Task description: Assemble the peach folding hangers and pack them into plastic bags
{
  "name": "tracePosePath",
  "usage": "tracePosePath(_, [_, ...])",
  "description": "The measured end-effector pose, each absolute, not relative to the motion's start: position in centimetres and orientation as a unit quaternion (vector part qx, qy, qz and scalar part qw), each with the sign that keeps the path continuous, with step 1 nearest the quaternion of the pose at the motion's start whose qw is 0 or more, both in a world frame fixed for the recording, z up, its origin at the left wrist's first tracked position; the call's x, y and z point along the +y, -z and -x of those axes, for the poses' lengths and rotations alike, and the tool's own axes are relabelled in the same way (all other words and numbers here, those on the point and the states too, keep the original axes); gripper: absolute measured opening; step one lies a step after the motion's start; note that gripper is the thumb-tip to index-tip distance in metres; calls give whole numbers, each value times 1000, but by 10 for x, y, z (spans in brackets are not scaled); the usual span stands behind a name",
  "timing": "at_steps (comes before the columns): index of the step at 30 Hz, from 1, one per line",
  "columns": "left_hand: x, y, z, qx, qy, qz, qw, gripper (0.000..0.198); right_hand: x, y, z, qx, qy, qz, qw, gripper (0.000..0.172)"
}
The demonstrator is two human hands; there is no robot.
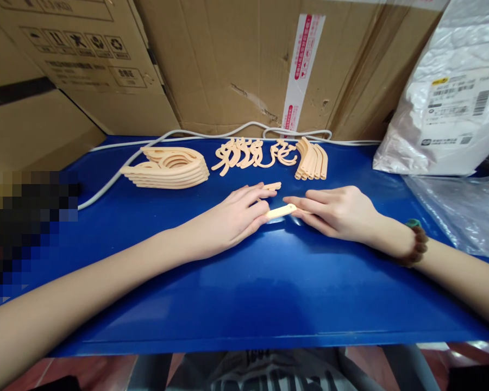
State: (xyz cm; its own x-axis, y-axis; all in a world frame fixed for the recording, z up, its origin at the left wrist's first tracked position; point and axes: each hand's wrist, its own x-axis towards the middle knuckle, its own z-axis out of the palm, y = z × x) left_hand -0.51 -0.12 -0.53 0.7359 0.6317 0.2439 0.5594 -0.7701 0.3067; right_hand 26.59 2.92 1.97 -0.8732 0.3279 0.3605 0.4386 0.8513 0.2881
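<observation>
My left hand is closed on a cream plastic hanger arm, which has a small hole at its right end. Close to that end, my right hand is pinched shut around a thin cream part, mostly hidden by the fingers. Another cream plastic piece lies by the left fingertips, partly covered by them. Farther back, a row of cream plastic hooks lies on the blue table. To their right sits a group of curved hanger arms.
A stack of larger curved cream pieces is at the back left. A white cable runs along the rear. Cardboard boxes stand behind the table. At the right are a white labelled parcel bag and clear plastic film.
</observation>
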Motion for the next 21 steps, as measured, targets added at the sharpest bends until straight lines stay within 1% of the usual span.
tracePosePath(3, [-1,5,6,313,-169,-928,113,31,30,-20,-264,-943,228,178,164,36])
tracePosePath(4, [-1,4,5,309,-169,-928,118,30,30,-21,-263,-943,233,173,165,36])
tracePosePath(9, [-2,-2,5,309,-180,-918,171,30,27,-24,-260,-956,217,97,170,57])
tracePosePath(11, [-1,-3,6,329,-192,-906,184,26,22,-25,-257,-959,203,58,186,60])
tracePosePath(14, [4,0,9,355,-220,-886,203,22,15,-25,-253,-964,186,41,183,59])
tracePosePath(18, [9,4,12,382,-279,-857,205,29,12,-25,-249,-973,164,49,158,53])
tracePosePath(21, [10,6,11,392,-306,-846,193,33,13,-26,-251,-967,183,40,174,50])
